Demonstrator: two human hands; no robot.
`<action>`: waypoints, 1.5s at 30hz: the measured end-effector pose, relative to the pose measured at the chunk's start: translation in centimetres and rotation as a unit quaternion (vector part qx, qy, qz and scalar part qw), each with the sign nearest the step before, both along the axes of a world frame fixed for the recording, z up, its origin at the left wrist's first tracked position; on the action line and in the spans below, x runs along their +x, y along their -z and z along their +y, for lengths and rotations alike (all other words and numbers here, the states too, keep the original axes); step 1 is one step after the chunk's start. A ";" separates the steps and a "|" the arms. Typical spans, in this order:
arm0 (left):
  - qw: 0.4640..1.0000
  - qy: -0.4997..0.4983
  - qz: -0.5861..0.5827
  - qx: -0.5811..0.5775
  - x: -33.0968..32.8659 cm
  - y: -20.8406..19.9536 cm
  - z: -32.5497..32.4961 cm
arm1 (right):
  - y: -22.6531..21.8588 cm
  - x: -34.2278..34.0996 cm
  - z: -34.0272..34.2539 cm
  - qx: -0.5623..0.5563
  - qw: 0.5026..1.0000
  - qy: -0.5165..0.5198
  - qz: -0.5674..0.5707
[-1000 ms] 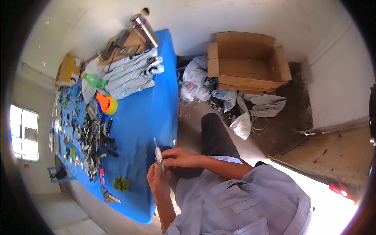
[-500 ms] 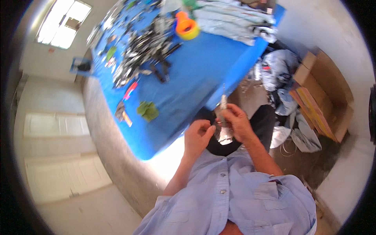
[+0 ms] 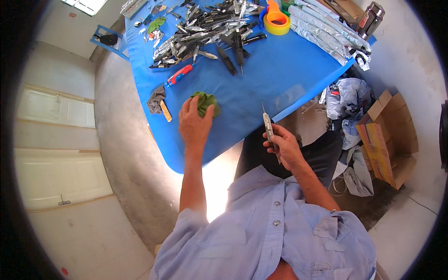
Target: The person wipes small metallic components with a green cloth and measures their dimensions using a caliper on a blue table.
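My left hand (image 3: 194, 125) is over the blue-covered table, thumb and fingers apart around the near side of a crumpled green cloth (image 3: 207, 103). Its fingertips touch or nearly touch the cloth, which lies on the table. Over my lap, just off the table's near edge, my right hand (image 3: 285, 148) is closed around a slim silver-grey tool (image 3: 268, 127). A thin spike on that tool points up and away from me. The lower part of the tool is hidden by my fingers.
A heap of black and silver tools (image 3: 200, 35) covers the table's far part. Nearer lie a red-and-blue handled tool (image 3: 179, 74) and a grey rag (image 3: 156, 100). Tape rolls (image 3: 277, 29), silver wrapped bundles (image 3: 322, 32) and a flask (image 3: 371, 21) stand farther right. An open cardboard box (image 3: 392, 140) is on the floor.
My left hand has left my right hand and the tool, and reached forward and left to the green cloth. The right hand still holds the tool. The view has shifted.
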State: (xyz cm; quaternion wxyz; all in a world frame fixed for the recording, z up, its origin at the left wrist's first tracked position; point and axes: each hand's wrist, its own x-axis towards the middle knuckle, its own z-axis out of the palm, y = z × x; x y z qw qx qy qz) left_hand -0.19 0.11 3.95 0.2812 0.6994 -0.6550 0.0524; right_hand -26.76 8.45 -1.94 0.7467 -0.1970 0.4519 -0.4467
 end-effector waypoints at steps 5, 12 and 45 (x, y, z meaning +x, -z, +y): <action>1.000 0.020 -0.015 -0.001 1.3 2.7 -2.2 | -1.0 1.7 0.3 -0.012 0.999 -0.012 0.037; 0.993 0.067 0.098 -0.008 7.3 3.4 -1.1 | -1.5 3.5 0.4 0.021 0.999 -0.024 0.024; 0.964 0.191 0.179 0.054 -4.2 0.6 8.5 | 0.9 5.8 0.0 0.065 0.985 -0.099 -0.126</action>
